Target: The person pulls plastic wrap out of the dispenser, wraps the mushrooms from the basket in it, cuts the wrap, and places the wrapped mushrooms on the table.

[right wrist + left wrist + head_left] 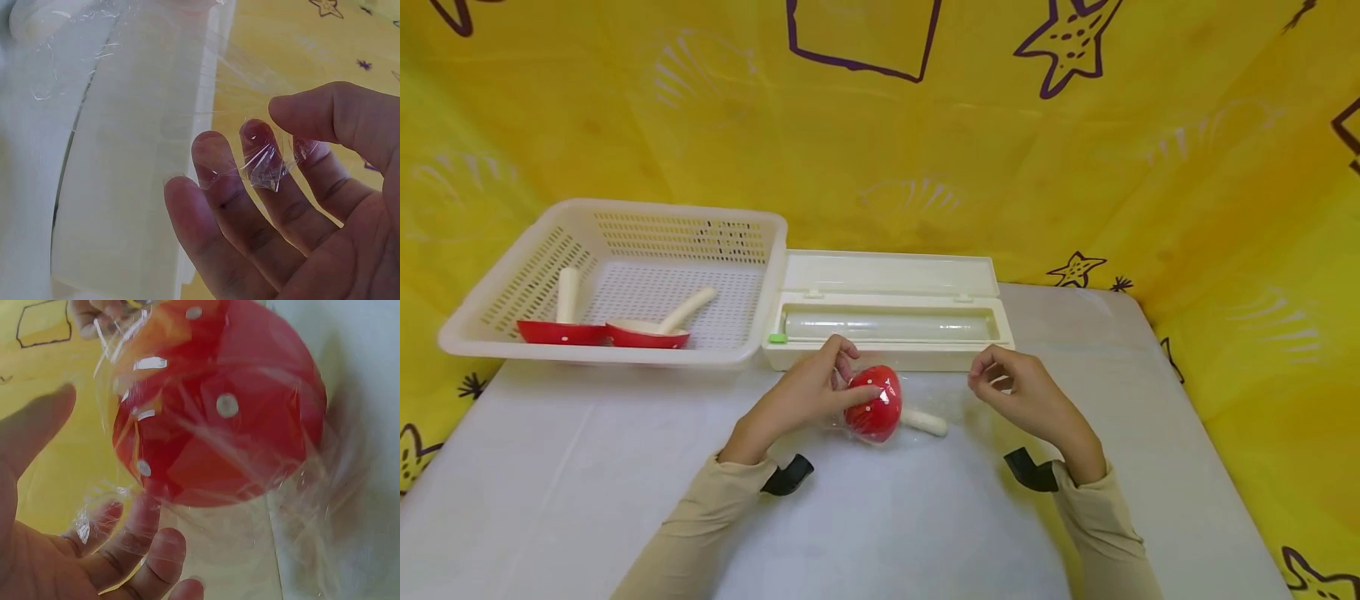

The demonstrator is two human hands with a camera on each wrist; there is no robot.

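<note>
Nearest, along the bottom edge of the head view: two beige sleeves [685, 525]. Beyond, on the white desk [895, 533], a red, white-spotted ladle [886, 410] in clear film [936, 396], white handle [925, 422] pointing right. Left hand [808, 387] right at the red bowl [871, 421], thumb across it from above; right hand [1033, 396] past the handle's end, apart from it. Behind, an open white dispenser [887, 358]; at left, a basket [610, 356] with two more ladles [565, 333].

Left wrist view: hand loosely open, bent fingertips at the bowl's film-covered edge.

Right wrist view: fingers curled, bunched film apparently pinched at the fingertips. For smooth wrapping, probably best to steady the bowl, draw the film taut, then fold it gently over the handle.
</note>
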